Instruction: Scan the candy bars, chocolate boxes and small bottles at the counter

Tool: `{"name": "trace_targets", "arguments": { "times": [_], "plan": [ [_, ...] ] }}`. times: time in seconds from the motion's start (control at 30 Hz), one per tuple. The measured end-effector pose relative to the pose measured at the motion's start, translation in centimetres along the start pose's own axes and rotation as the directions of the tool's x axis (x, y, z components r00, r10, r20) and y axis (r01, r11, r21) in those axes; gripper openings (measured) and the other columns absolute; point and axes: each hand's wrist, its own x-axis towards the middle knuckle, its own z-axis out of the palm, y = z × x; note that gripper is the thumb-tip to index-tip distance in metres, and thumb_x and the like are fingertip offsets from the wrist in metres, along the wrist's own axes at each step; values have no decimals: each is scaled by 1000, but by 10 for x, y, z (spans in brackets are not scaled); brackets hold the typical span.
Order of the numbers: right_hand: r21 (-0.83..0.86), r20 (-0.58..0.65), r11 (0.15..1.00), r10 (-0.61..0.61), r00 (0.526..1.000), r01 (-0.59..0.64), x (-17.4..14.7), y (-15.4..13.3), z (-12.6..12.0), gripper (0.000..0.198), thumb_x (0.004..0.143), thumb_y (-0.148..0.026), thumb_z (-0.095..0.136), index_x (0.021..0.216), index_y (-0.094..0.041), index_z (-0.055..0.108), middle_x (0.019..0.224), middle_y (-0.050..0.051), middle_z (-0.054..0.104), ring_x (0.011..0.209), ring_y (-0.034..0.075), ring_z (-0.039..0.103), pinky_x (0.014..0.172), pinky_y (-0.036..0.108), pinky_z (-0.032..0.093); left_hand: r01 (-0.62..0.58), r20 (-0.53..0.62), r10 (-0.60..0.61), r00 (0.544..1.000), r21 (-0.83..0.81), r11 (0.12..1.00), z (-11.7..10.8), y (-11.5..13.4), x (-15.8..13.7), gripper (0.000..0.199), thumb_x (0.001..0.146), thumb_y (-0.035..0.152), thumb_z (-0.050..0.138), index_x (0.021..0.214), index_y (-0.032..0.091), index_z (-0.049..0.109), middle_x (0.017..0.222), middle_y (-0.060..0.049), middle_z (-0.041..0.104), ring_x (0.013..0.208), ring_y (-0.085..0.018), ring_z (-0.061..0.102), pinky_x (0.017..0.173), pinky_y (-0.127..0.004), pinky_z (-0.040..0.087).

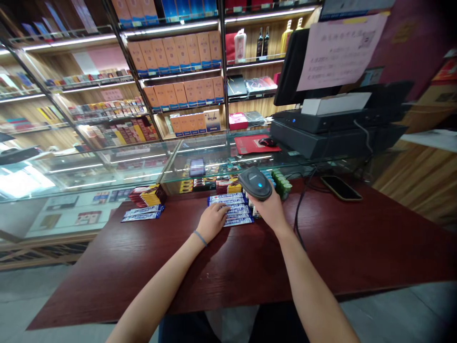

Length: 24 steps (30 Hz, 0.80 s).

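A black handheld barcode scanner [254, 182] with a lit blue light is gripped by my right hand [271, 210], its head over the right end of a row of packets. The row consists of several slim blue-and-white packets [240, 215] lying flat on the dark red table [214, 281]. On their left ends rests my left hand [213, 220], fingers laid over the wrappers. Farther left lie more blue-and-white packets [143, 213], in front of a stack of yellow and dark red packs [148, 194]. Green cylindrical packs [282, 183] stand behind my right hand.
A glass display counter [167, 164] borders the table's far side. A phone [341, 187] lies at the right, and a black cable [299, 214] crosses the tabletop. Behind stand a monitor [291, 71], a red mat [246, 144] with a mouse [267, 142], and shelves of boxed goods.
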Motion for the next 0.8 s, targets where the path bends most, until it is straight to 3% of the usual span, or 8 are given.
{"name": "trace_targets", "arguments": {
  "times": [0.33,0.5,0.63,0.8],
  "plan": [
    [-55,29,998,14,999,-12,-3,2,5,50,77,-39,72,121,-22,58,108,11,75,103,28,72,92,43,56,-9,18,9,1000,25,1000,-6,-4,-3,30,95,27,57,122,25,69,123,-12,65,118,-29,59,107,-48,45],
    [-58,30,998,-10,1000,12,-7,-1,12,48,76,-42,71,119,-22,60,105,11,76,98,30,72,90,45,56,29,-62,-32,998,-53,998,-29,-14,-13,32,95,29,57,124,26,68,127,-13,64,121,-31,57,109,-50,43],
    [-32,104,998,-51,993,54,-15,0,26,47,74,-37,72,117,-20,60,107,12,75,103,30,71,89,42,56,40,-159,-32,987,46,998,-59,-40,-30,34,96,27,55,127,26,66,131,-12,63,124,-29,56,110,-48,44],
    [-90,218,996,29,975,-10,-34,-7,45,47,74,-35,71,118,-25,57,97,7,76,98,30,73,83,40,56,104,-246,-26,969,310,945,-96,-91,-59,35,97,24,52,130,22,63,130,-12,63,121,-26,58,106,-45,49]
  ]
}}
